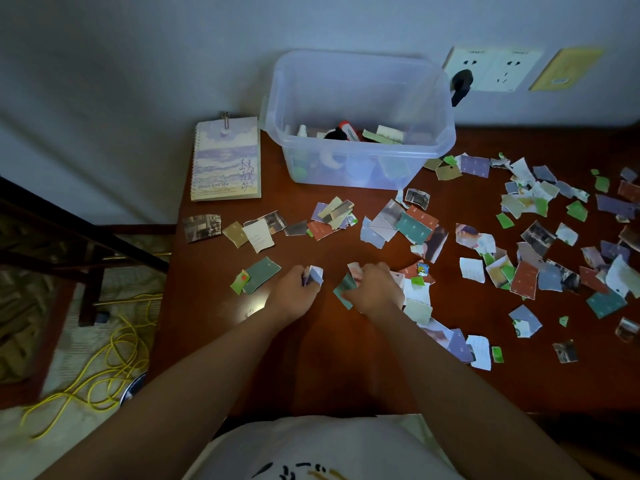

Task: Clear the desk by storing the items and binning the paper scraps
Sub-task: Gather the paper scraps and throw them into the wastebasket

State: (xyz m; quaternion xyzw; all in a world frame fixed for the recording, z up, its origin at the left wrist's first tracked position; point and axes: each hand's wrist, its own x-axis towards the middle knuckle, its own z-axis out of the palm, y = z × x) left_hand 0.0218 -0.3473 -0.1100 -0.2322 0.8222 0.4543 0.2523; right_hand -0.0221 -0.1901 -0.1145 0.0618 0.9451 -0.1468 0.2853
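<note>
Torn paper scraps point(533, 244) in many colours cover the middle and right of the brown desk point(311, 358). My left hand point(292, 294) is closed around a small bunch of scraps point(313, 275) at the desk's centre. Close beside it, my right hand point(375, 289) grips more scraps, a teal one point(344, 287) sticking out. A clear plastic storage box point(360, 123) stands at the back and holds bottles and small items. A spiral notebook point(227, 159) with a purple cover lies left of the box.
A green-grey card point(261, 275) and a small green scrap point(240, 281) lie just left of my left hand. Wall sockets with a black plug point(462, 83) sit behind the box. On the floor at left are a yellow cable point(104, 372) and dark chair legs point(90, 258).
</note>
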